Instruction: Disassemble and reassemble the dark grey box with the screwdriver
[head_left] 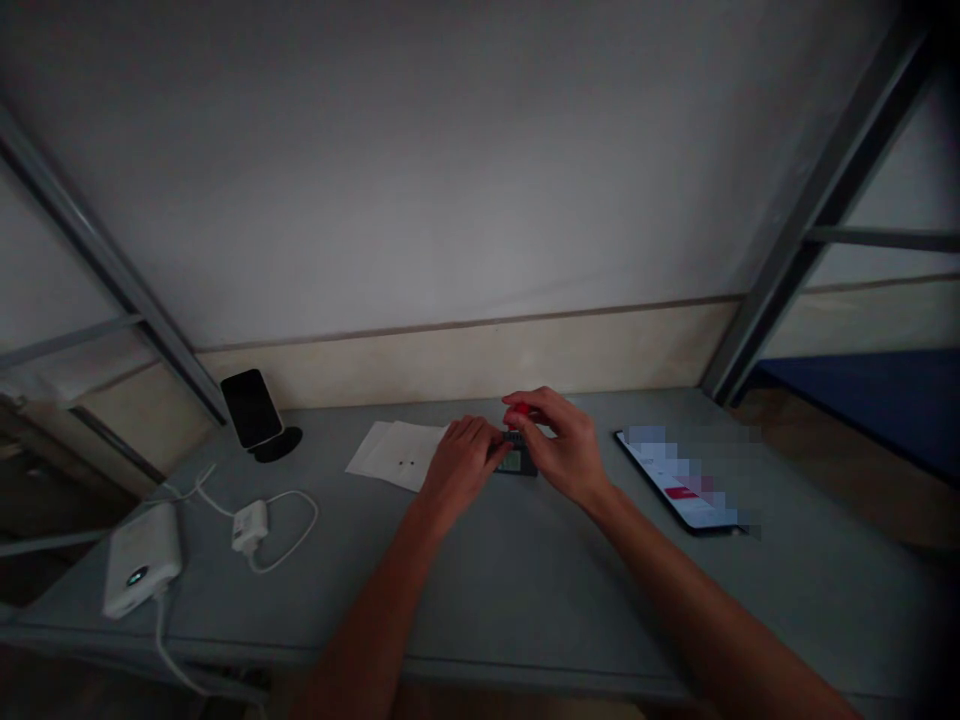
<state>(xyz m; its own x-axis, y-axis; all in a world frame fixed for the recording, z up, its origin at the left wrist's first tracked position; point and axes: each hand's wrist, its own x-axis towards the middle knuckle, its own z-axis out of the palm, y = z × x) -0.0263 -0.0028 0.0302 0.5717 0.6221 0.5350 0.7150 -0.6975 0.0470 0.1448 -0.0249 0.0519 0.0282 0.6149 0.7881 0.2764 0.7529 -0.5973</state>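
My left hand (463, 458) is closed on the left side of a small dark device with a greenish display (512, 462), which lies on the table; its thumb and fingertips rest along the upper edge. My right hand (566, 445) pinches a small red object (522, 408) between thumb and fingers just above that same edge. Most of the red object is covered by the fingers, so its kind does not show. Left of my hands, white sheets of paper (390, 450) lie partly under my left hand, with two tiny dark bits (406, 463) on them.
A tablet or large phone (682, 485) with a lit screen lies right of my right arm. A dark-screened phone (250, 408) leans on a round stand at the back left. At the left are a white power bank (142, 560) and a charger (250, 525) with cables. Metal posts flank the grey table (517, 580).
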